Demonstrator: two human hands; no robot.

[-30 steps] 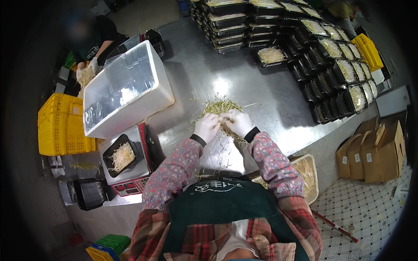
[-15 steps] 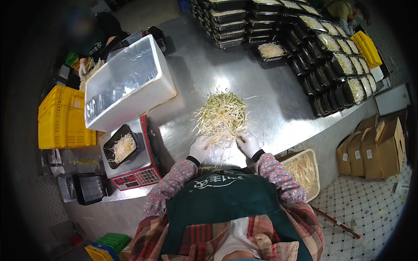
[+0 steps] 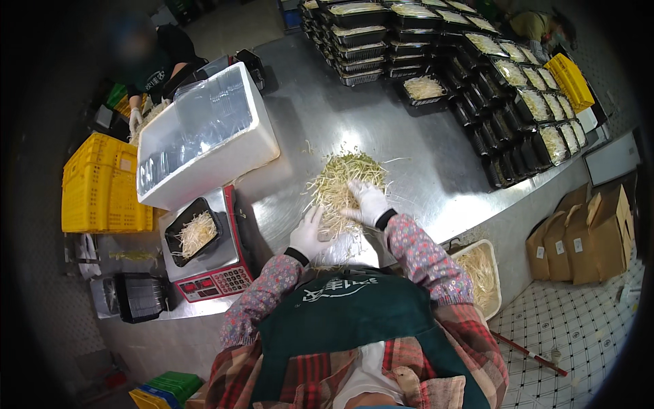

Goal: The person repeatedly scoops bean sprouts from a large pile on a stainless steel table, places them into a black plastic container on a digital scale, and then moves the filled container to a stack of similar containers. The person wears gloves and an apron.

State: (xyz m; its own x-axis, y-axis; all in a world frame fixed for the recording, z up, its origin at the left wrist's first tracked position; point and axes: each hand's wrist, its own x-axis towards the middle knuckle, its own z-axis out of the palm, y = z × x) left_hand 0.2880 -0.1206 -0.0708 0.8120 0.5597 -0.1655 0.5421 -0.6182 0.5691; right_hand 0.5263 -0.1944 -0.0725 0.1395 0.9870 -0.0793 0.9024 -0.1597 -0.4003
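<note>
A loose heap of bean sprouts (image 3: 344, 168) with greenish heads lies on the metal table in front of me. My left hand (image 3: 310, 235), in a white glove, rests at the near left edge of the heap with its fingers stretched out. On the heap's right side lies my gloved right hand (image 3: 368, 203), fingers spread over the sprouts and touching them. Neither hand grips anything that I can see. To the left, a black tray (image 3: 193, 232) partly filled with sprouts sits on a red-edged scale (image 3: 216, 278).
A white foam box (image 3: 208, 136) with clear plastic lids stands left, beside yellow crates (image 3: 105, 187). Packed sprout trays (image 3: 357, 41) are stacked far back and right. A white tub of sprouts (image 3: 479, 276) is at my right. Another person (image 3: 153, 68) works at far left.
My right hand has moved up and left onto the heap, its fingers opening out. My left hand has shifted slightly left and down, and its fingers have straightened.
</note>
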